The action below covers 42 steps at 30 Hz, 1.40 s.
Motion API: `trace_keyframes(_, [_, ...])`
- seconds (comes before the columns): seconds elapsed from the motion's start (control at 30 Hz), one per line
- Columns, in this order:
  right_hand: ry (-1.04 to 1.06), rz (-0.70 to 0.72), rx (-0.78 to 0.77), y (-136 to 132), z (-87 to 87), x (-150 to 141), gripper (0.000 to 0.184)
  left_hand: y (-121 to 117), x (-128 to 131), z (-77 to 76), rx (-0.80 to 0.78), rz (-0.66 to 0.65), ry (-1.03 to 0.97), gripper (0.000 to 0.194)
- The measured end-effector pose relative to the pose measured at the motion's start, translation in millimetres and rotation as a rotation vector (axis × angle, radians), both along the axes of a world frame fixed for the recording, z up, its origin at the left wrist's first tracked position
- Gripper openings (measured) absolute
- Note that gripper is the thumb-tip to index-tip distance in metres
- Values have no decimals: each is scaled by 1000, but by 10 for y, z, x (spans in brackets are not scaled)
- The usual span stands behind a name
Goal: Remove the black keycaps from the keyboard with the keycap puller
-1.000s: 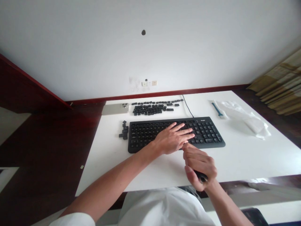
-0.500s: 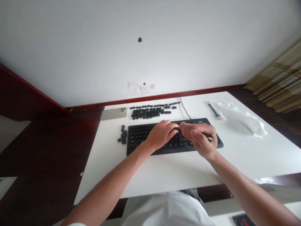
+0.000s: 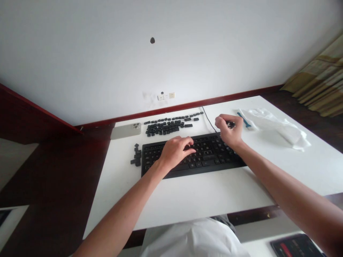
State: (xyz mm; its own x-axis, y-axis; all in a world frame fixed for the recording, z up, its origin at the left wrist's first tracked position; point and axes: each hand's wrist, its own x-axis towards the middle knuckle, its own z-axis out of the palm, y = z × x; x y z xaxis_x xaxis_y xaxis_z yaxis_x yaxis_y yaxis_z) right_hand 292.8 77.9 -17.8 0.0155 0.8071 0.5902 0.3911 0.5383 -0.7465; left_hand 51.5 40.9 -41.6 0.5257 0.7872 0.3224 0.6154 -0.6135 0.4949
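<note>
Pale shirt point(image 3: 190, 239) of the person filled the nearest edge, below a white bench point(image 3: 200, 200). Beyond a bare strip of bench lay a black keyboard point(image 3: 199, 157), its long axis running left to right, its right end set slightly farther away. Both forearms reached toward it, the left from the near left, the right from the near right, passing across its right end.

The left hand point(image 3: 175, 151) was nearer, over the keyboard's middle, its fingers curled and pointing right. Its thumb and forefinger tips stood apart; whether a small key sat in the dark gap between them, I cannot tell. The right hand point(image 3: 230, 132) was a closed fist, farther off and to the right, over or just past the keyboard's far edge. It gripped a dark tool point(image 3: 230, 124), of which only the end showed.

Just left of the keyboard lay a small group of loose keys point(image 3: 136, 157). Past its far edge, from left to right, were a phone point(image 3: 125, 131), a larger spread of black keycaps point(image 3: 166, 127), a thin cable point(image 3: 209, 119), a blue-handled brush point(image 3: 243, 120) and a crumpled clear bag point(image 3: 281, 128). Farthest stood a pale wall point(image 3: 200, 53) with sockets point(image 3: 166, 96).
</note>
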Motion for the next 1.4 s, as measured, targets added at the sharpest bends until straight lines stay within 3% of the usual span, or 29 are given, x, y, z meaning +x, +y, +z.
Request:
trace_keyframes(0.1, [-38,-48,13,-75,64,-36,43,5,2,13,45,-22,24,26])
trace_keyframes(0.23, [-97,3,20,-111,110,-75,41,15,-20,88,54,-49,32,31])
trace_keyframes(0.33, [-101,9,23,-104,105,-73,41,41,-87,192,17,-84,25,34])
trace_keyframes(0.53, [-83,2,32,-109,127,-79,41,116,-272,358,-100,-191,76,20])
trace_keyframes(0.77, [-110,22,33,-119,121,-116,40,115,-240,285,-89,-239,106,16])
trace_keyframes(0.97, [-123,46,20,-110,81,-135,40,104,-208,257,-69,-218,133,6])
trace_keyframes(1.13, [-117,73,5,-103,65,-134,38,78,-197,303,-89,-180,115,10])
trace_keyframes(1.27, [-123,75,-1,-97,56,-125,37,117,-218,285,-86,-75,63,10])
trace_keyframes(1.4, [-125,79,-8,-93,55,-123,36,284,-241,228,11,80,113,11])
